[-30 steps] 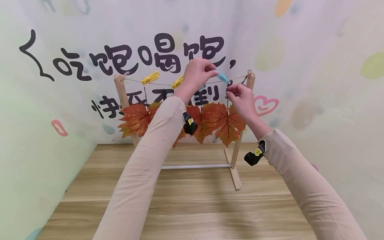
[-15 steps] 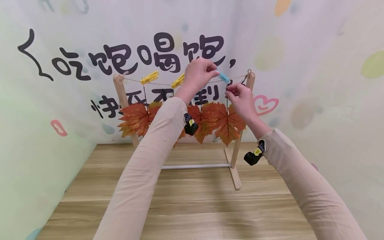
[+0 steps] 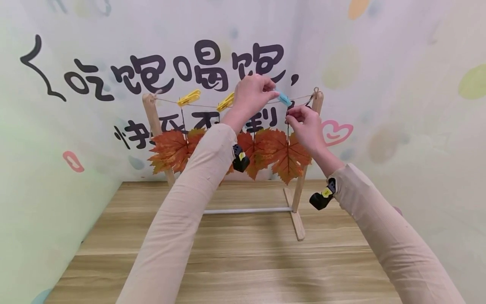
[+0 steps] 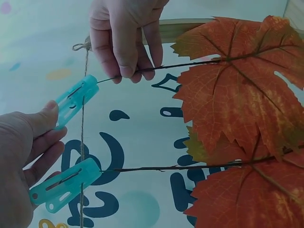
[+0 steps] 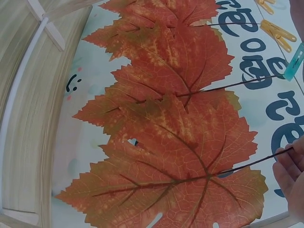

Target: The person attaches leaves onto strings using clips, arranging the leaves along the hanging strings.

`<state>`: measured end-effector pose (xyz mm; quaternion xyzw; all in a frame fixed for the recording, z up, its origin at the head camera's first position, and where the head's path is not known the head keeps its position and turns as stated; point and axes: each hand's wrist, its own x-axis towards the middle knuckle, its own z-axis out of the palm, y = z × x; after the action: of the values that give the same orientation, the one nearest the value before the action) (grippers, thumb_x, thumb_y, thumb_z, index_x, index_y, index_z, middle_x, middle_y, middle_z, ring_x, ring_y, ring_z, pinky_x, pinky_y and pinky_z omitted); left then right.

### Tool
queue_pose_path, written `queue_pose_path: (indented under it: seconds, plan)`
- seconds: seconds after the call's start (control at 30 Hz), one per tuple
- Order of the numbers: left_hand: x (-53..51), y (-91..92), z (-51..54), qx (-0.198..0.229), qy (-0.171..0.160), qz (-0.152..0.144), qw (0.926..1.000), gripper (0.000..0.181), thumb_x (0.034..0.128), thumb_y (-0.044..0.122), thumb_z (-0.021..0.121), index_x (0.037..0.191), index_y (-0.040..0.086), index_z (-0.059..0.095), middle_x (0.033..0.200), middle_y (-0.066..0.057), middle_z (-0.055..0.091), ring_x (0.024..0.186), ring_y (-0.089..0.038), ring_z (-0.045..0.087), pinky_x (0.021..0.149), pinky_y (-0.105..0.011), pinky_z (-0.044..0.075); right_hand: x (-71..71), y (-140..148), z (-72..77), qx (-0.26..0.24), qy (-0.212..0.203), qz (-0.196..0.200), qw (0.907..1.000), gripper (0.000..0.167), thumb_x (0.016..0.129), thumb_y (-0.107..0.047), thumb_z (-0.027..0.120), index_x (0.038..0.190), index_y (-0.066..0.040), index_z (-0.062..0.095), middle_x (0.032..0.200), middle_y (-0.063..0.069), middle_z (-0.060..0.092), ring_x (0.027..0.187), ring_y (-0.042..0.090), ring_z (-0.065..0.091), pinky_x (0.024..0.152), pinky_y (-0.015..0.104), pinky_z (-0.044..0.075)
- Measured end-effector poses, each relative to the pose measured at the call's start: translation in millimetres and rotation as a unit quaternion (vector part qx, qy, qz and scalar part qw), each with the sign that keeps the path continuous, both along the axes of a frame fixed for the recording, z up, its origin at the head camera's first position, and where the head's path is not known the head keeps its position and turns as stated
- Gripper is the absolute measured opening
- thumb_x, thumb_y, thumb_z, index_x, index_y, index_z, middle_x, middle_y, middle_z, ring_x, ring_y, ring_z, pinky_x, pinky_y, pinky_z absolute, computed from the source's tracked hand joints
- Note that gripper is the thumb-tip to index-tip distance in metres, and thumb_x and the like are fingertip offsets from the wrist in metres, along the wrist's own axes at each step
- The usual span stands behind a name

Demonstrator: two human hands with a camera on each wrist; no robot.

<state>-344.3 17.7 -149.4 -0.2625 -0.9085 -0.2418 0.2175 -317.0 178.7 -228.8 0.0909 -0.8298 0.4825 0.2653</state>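
My left hand (image 3: 253, 96) pinches the tail of a light-blue clothespin (image 3: 284, 99) between thumb and finger. That clothespin lies at the twine (image 4: 86, 66), its tip at the thin end of a leaf stem. Just below it, my right hand (image 3: 306, 124) pinches the dark stem (image 4: 187, 64) with thumb and fingers. From that stem hangs an orange-red artificial maple leaf (image 3: 287, 156). A second blue clothespin (image 4: 66, 184) sits on the twine beside my left hand, with another stem at its tip. In the head view my left hand and forearm hide part of the line.
Two yellow clothespins (image 3: 189, 98) hold more leaves (image 3: 171, 147) farther left. The twine runs between two wooden posts (image 3: 152, 114) joined low down by a white rod (image 3: 248, 210). This frame stands on a wood-grain table (image 3: 243, 261) before a wall with printed lettering (image 3: 142, 74).
The blue clothespin's tip has shifted slightly right and down over the stem's top end. Both hands keep their grips and have barely moved.
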Motion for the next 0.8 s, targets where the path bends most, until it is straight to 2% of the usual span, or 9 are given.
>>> queue_pose_path:
  seconds: [0.2, 0.43, 0.63, 0.8]
  plan:
    - [-1.3, -0.2, -0.2, -0.007, 0.008, -0.01, 0.9999, 0.031, 0.0872, 0.036, 0.058, 0.11, 0.017, 0.066, 0.097, 0.004, 0.065, 0.08, -0.01, 0.052, 0.066, -0.02, 0.039, -0.9, 0.7, 0.0, -0.006, 0.005, 0.003, 1.0, 0.02, 0.089, -0.01, 0.056, 0.103, 0.003, 0.061, 0.093, 0.017, 0.063, 0.08, 0.019, 0.06, 0.072, 0.016, 0.047]
    - [-3.9, -1.4, -0.4, -0.003, -0.001, -0.008, 1.0, 0.032, 0.0875, 0.037, 0.058, 0.111, 0.017, 0.066, 0.099, 0.005, 0.065, 0.087, -0.01, 0.055, 0.073, -0.022, 0.042, 0.0, 0.9, 0.0, -0.01, 0.002, 0.008, 0.9999, 0.022, 0.089, -0.011, 0.056, 0.103, 0.005, 0.06, 0.093, 0.018, 0.062, 0.078, 0.015, 0.059, 0.07, 0.015, 0.046]
    - [-4.9, -1.9, -0.3, -0.017, -0.009, -0.005, 0.9998, 0.033, 0.0872, 0.04, 0.057, 0.11, 0.018, 0.066, 0.097, 0.005, 0.065, 0.09, -0.01, 0.056, 0.074, -0.023, 0.042, 0.4, 1.3, -0.7, -0.013, 0.005, 0.011, 0.9998, 0.02, 0.089, -0.011, 0.057, 0.102, 0.004, 0.06, 0.092, 0.019, 0.063, 0.077, 0.016, 0.06, 0.07, 0.015, 0.047]
    - [-5.8, -3.4, -0.2, -0.035, -0.015, -0.005, 0.9993, 0.036, 0.0878, 0.042, 0.055, 0.116, 0.02, 0.064, 0.104, 0.007, 0.064, 0.089, -0.011, 0.054, 0.074, -0.023, 0.041, 0.1, 1.5, -1.9, -0.013, 0.001, 0.012, 0.9999, 0.019, 0.089, -0.011, 0.057, 0.101, 0.004, 0.06, 0.092, 0.017, 0.062, 0.079, 0.018, 0.06, 0.072, 0.016, 0.047]
